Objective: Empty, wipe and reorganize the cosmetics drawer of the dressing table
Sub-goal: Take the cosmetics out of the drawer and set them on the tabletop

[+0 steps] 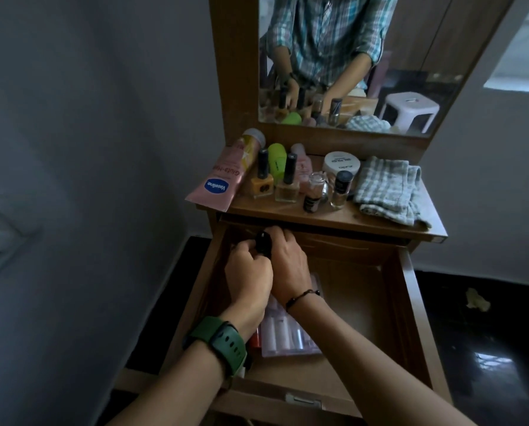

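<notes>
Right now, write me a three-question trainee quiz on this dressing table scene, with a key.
1. True or false: the checked cloth lies inside the open drawer.
2. Multiple choice: which hand wears the green watch? A) left hand B) right hand C) neither
3. Fill in: both hands meet around a small ____ object at the drawer's back left.

Key:
1. False; it lies on the tabletop, at its right end.
2. A
3. black
</notes>
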